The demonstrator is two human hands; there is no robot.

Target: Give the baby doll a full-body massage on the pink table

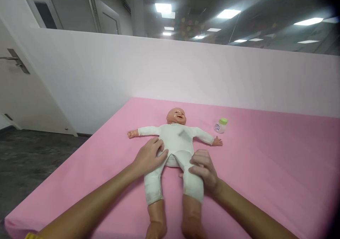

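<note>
A baby doll (176, 140) lies on its back on a pink-covered table, head away from me and feet toward me. Its body is white cloth; the head, hands and feet are skin-toned plastic. My left hand (151, 156) is closed at the doll's hip on the left side, fingers curled against the cloth and thumb toward the crotch. Around the thigh on the right side wraps my right hand (205, 170), with a fingertip showing at the inner side of the leg. Both doll arms stretch out sideways.
A small jar (221, 125) with a green lid stands right of the doll's head. The pink table cover (265, 168) reaches a white half-wall (186, 72) with glass above. At far left are a door (29, 86) and dark floor (34, 157).
</note>
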